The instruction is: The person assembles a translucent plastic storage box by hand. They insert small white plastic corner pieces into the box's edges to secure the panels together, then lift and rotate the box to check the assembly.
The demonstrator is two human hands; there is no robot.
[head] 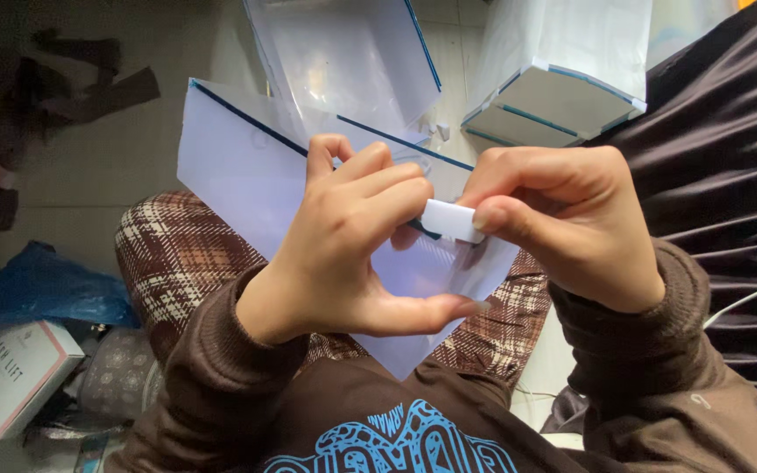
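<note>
Tiled floor (116, 166), strewn with plastic sleeves.
A small white piece (451, 220) is pinched by the closed right hand (571, 223); the sleeve (238, 175) beneath is gripped by the curled left hand (352, 245), its middle hidden.

Plastic sleeve (247, 175) behind both hands; box (10, 372) left; stack (558, 101) beyond.

A translucent white plastic sheet (238, 180) with a dark blue edge strip is held up above the lap, tilted, its blue-edged top running from 10 o'clock down toward 3 o'clock and its lower corner pointing to 6 o'clock. A small white rectangular piece (451, 220) sits at the sheet's 3 o'clock edge, lying roughly level, pinched there against the blue strip.
</note>
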